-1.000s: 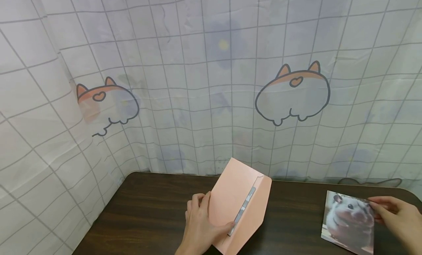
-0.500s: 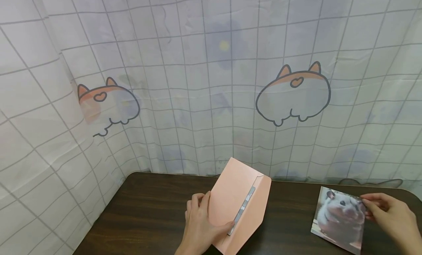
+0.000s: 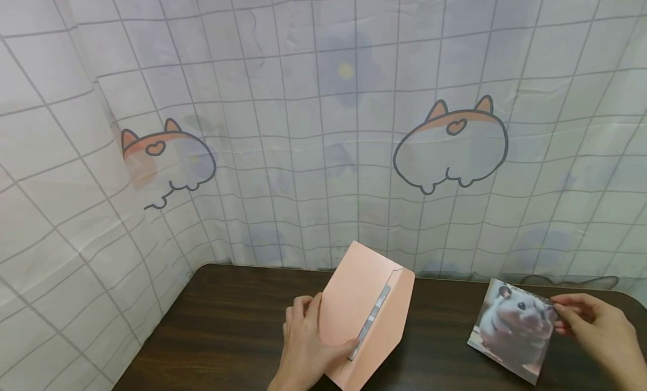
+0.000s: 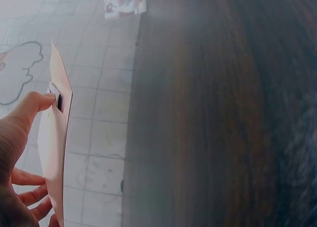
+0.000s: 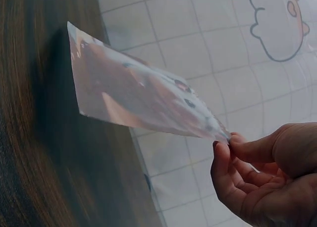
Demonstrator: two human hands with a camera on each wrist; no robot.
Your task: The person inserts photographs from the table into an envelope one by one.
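My left hand [image 3: 311, 346] grips a pale pink envelope [image 3: 349, 307] in the middle of the head view, its pointed flap folded open to the right. The thumb presses on a narrow grey-and-white edge [image 3: 373, 318] showing in the envelope's opening; the left wrist view shows the envelope [image 4: 58, 133] nearly edge-on. At the right, my right hand [image 3: 596, 326] pinches the upper right corner of a photo card of a hamster [image 3: 515, 329]. In the right wrist view the card [image 5: 138, 90] is held up at a slant over the table, thumb and fingers at its corner.
A dark wood-grain table [image 3: 222, 323] with rounded corners lies under both hands. Behind and to the left hangs a pale grid-patterned curtain [image 3: 283, 144] printed with corgi outlines, reaching down to the table's back edge.
My right hand has brought the hamster card leftward and slightly up, towards the envelope, and the card is tilted more. The left hand and envelope have hardly moved.
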